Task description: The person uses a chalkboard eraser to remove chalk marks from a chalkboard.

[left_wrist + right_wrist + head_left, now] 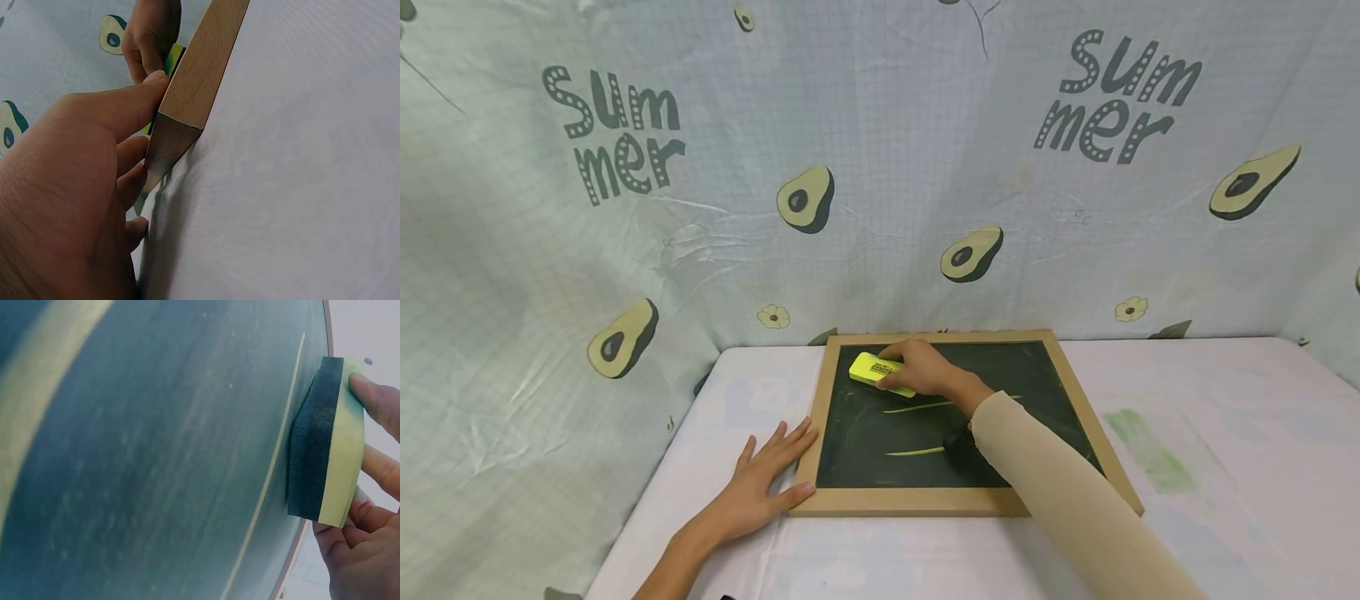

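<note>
On the white-covered bench (pixel 1187 517) lies a dark green chalkboard with a light wooden frame (pixel 925 501), and the right hand (pixel 919 368) grips a yellow eraser block with a dark foam bottom (pixel 871 370) near the board's far left corner. Its foam side presses on the board beside thin yellow chalk lines (pixel 916 407). The left hand (pixel 760 483) lies flat with straight fingers against the frame's near left corner.

A matt dark chalkboard (pixel 925 433) streaked with yellow chalk sits in a smooth pale wooden frame (pixel 200 69). The eraser (pixel 325 440) pairs coarse black foam with a yellow backing. White cloth covers the worktop (pixel 1225 467); the printed backdrop (pixel 887 167) looks creased and faintly glossy.
</note>
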{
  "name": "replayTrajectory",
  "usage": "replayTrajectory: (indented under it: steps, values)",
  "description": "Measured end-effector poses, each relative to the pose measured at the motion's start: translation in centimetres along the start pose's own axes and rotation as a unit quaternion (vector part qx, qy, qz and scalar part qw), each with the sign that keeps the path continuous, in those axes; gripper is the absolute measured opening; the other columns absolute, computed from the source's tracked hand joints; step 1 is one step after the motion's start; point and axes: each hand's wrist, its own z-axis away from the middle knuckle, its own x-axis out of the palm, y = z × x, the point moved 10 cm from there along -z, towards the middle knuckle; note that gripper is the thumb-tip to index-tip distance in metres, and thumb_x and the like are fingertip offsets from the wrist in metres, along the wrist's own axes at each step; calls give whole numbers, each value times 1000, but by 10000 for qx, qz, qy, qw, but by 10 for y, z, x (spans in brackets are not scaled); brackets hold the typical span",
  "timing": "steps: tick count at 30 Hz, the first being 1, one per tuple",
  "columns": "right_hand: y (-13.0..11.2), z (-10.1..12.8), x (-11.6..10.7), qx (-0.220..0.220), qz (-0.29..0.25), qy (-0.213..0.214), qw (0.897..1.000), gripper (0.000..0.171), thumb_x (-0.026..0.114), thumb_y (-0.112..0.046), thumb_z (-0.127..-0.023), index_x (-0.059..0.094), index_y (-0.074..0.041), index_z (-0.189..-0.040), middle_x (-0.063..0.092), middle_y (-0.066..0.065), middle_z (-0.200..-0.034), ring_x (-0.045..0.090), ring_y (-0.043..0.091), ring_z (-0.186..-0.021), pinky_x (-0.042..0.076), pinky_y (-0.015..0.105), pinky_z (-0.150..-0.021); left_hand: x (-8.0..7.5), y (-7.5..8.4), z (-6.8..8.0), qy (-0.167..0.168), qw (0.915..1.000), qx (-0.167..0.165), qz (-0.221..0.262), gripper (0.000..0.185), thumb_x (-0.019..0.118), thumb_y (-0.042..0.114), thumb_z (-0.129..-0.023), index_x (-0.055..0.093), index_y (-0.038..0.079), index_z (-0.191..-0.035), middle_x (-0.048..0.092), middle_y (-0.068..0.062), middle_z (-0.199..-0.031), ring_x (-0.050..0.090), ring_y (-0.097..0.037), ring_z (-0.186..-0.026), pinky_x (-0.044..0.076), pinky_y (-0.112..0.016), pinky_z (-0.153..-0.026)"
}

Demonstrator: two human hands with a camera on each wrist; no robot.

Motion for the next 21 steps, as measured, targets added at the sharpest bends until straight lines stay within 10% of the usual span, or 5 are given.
replayTrajectory:
  steps: [21]
  values:
    - [60,66,-71,141,269,215,9993,61,72,-35,-85,55,-4,-134,58,12,-126,56,24,-99,46,43,-85,-1,0,1,66,10000,55,41,68,62,39,-90,39,12,-148,29,-7,-154,18,-43,-140,-2,-70,-101]
